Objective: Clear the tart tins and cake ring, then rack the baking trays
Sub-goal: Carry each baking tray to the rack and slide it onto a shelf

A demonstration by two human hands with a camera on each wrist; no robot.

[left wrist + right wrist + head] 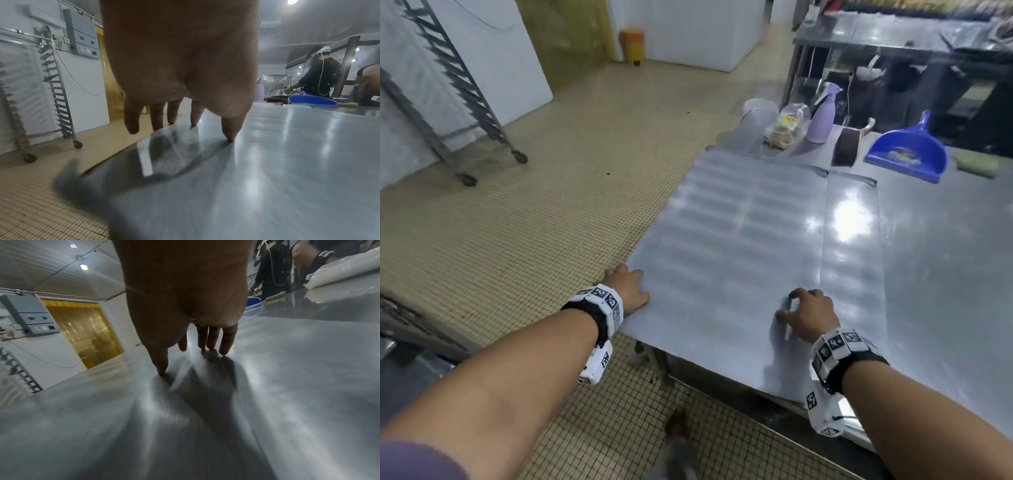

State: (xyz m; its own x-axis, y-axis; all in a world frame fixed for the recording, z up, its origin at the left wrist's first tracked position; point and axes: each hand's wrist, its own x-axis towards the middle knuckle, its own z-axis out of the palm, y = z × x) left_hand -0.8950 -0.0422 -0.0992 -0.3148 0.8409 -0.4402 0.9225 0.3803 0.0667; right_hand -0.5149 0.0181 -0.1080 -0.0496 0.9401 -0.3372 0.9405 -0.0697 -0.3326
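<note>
Both hands [631, 291] on tray [722, 240] edge

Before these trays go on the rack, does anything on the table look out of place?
The top baking tray juts past the table's near-left corner, over the floor. A blue dustpan holding debris sits at the far end.

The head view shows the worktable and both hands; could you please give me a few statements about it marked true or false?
1. Both hands rest on the baking tray. True: the left hand at its near left corner, the right hand near its right edge.
2. The right hand grips a tart tin. False: its fingertips touch bare metal.
3. A blue dustpan lies at the far end of the table. True.
4. The spray bottle lies on its side. False: it stands upright.
5. The tray rack holds trays. False: its visible runners are empty.
</note>
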